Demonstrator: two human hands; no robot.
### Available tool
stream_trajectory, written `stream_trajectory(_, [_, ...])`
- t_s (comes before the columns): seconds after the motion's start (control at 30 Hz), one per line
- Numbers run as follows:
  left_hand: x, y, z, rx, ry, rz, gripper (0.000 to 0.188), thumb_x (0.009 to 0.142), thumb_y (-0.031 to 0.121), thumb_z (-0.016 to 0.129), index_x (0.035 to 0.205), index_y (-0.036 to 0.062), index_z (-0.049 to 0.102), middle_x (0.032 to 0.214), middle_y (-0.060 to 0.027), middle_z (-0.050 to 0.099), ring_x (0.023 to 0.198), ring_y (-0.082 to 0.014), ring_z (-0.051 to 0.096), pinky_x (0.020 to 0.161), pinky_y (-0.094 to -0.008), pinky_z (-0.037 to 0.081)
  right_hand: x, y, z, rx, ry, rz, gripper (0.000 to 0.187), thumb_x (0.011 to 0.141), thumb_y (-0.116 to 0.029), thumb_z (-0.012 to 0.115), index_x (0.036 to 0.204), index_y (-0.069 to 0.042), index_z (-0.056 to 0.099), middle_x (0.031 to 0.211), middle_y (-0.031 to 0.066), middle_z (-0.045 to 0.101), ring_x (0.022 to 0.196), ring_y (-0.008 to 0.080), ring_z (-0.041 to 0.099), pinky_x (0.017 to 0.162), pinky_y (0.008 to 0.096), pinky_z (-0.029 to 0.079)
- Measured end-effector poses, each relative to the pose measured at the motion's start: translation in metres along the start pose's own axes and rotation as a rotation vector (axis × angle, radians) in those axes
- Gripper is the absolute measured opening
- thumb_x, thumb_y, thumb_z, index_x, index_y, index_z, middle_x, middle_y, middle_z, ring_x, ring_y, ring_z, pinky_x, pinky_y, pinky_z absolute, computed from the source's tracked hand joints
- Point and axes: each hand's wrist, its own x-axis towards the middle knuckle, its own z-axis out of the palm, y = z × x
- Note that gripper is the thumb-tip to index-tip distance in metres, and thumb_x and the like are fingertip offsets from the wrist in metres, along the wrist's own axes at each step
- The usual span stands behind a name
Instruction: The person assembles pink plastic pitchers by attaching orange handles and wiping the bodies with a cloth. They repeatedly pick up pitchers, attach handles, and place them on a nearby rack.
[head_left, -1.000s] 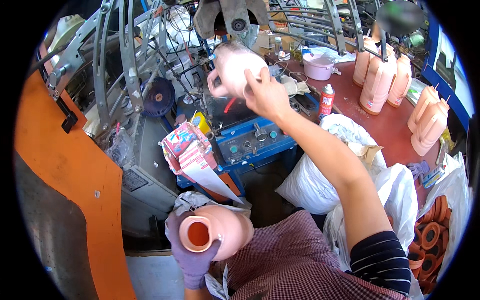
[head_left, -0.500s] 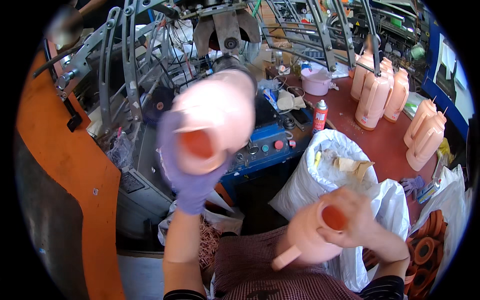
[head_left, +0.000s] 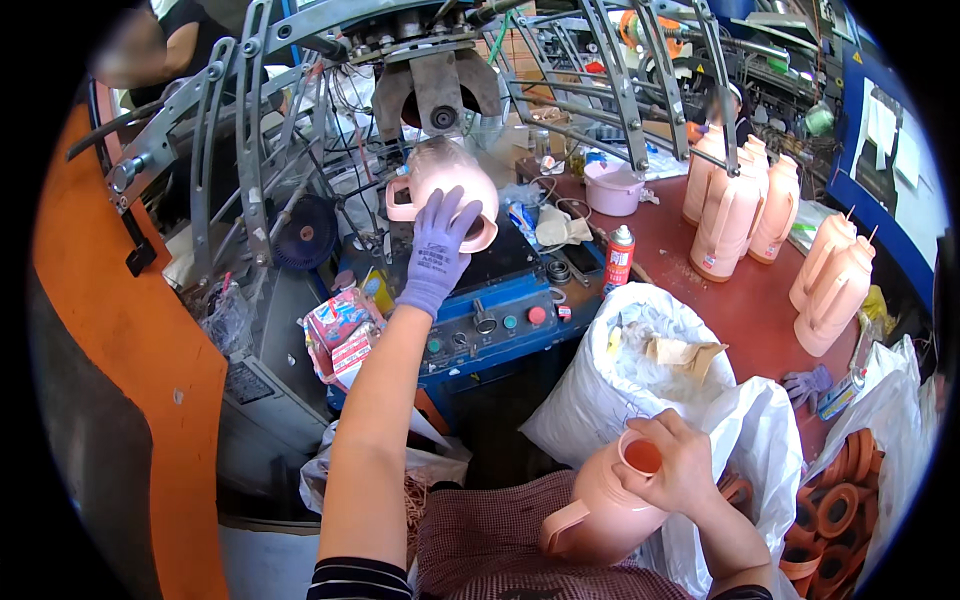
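Pink jug body (head_left: 445,185) sits under machine clamp (head_left: 437,92), gloved left hand (head_left: 437,250) flat against it, fingers spread. Right hand (head_left: 680,465) grips second pink jug (head_left: 600,500) at rim, low beside white sack (head_left: 620,385).

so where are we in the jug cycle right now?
Done: finished pink jugs stand on the red table. In hand: gloved left hand presses a jug under the machine head; bare right hand grips another jug on the lap. Left: orange rings lie loose.
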Motion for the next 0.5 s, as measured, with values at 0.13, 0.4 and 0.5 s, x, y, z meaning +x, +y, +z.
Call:
stream_trajectory(0.13, [0.003, -0.006, -0.006, 0.008, -0.062, 0.069, 0.073, 0.062, 0.001, 0.070, 0.130, 0.0174, 0.052, 0.142, -0.0123, 0.045, 0.131, -0.0410, 0.040, 0.108, -0.0498, 0.035, 0.005, 0.010, 0.011, 0.033, 0.000, 0.042, 0.047, 0.067, -0.038, 0.079, 0.100, -0.006, 0.070, 0.082, 0.0111, 0.061, 0.066, 0.0293, 0.065, 0.059, 0.0377, 0.053])
stream_trajectory(0.4, [0.005, -0.009, -0.014, 0.052, -0.115, 0.102, 0.076, 0.062, 0.002, 0.072, 0.132, 0.0222, 0.051, 0.141, -0.0096, 0.044, 0.132, -0.0365, 0.039, 0.108, -0.0481, 0.035, 0.018, 0.012, 0.029, 0.104, -0.024, 0.061, 0.049, 0.066, -0.038, 0.082, 0.101, -0.005, 0.070, 0.082, 0.0118, 0.062, 0.068, 0.0296, 0.065, 0.061, 0.0370, 0.053])
stream_trajectory(0.5, [0.007, -0.008, -0.019, 0.057, -0.147, 0.126, 0.073, 0.064, 0.002, 0.070, 0.133, 0.0193, 0.051, 0.141, -0.0115, 0.045, 0.131, -0.0386, 0.041, 0.108, -0.0483, 0.035, 0.021, 0.006, 0.030, 0.166, -0.039, 0.118, 0.048, 0.062, -0.026, 0.082, 0.101, -0.003, 0.068, 0.084, 0.0141, 0.062, 0.074, 0.0316, 0.065, 0.067, 0.0387, 0.053])
